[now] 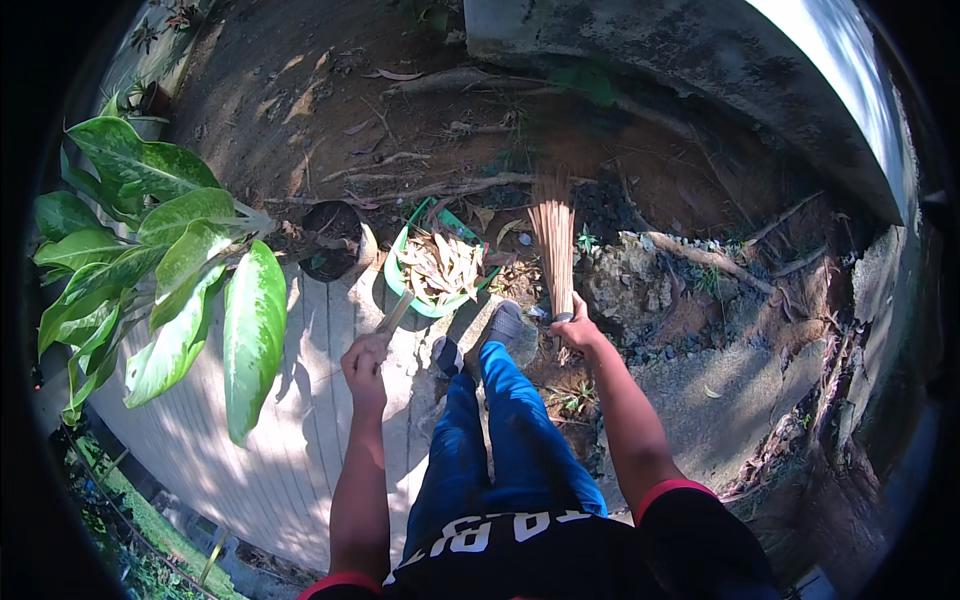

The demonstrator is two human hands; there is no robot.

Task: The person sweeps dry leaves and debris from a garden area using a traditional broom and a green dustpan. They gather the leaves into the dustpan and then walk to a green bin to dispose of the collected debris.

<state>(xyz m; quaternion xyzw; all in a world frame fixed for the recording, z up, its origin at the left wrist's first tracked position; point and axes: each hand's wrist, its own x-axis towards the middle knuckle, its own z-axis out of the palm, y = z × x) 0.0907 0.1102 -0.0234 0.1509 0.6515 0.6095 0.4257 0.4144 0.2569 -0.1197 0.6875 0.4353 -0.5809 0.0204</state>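
Note:
My left hand (366, 369) grips the stick handle (396, 313) of a green dustpan (391, 264). A heap of dry brown leaves (441, 266) lies in the pan, which rests at the edge between the concrete and the soil. My right hand (577, 327) is closed around the bound end of a stick broom (555, 255). Its bristles point away from me over the dirt, and their far tips are blurred. The broom is just right of the dustpan, apart from it.
A leafy variegated plant (172, 225) leans in from the left beside a dark pot (334, 240). Exposed roots (480, 184) cross the soil ahead. Broken concrete (630, 281) lies to the right, below a concrete wall (675, 82). Grooved concrete paving (300, 450) spreads at left.

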